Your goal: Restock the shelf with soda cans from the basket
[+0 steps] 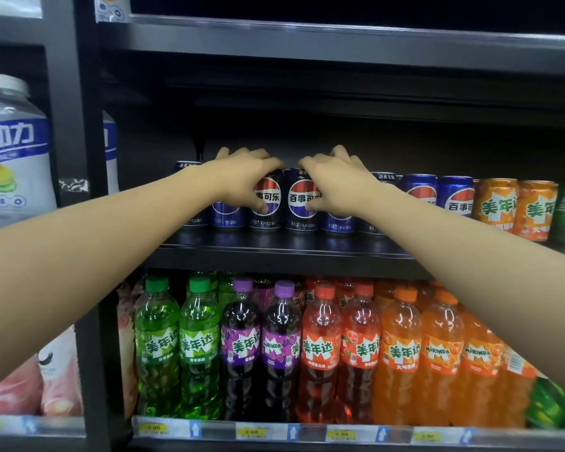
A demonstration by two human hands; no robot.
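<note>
Two hands, left hand (242,172) and right hand (336,177), each grip a cola can (302,199) on the crowded shelf (274,246); a nudge could topple neighbours.

百事可乐 on cola cans (302,199); 美年达/MIRINDA on bottles (279,349); 动力 on white bottle (12,138).

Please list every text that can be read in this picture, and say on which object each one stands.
"百事可乐": blue Pepsi cans on the middle shelf, two under the left hand and right hand.
"美年达": orange metal cans and plastic bottles below.
"MiRiNDA": purple plastic bottle and orange plastic bottles.
"动力": white plastic bottle, first character cut off.
Yellow price tags: too blurred.
</note>
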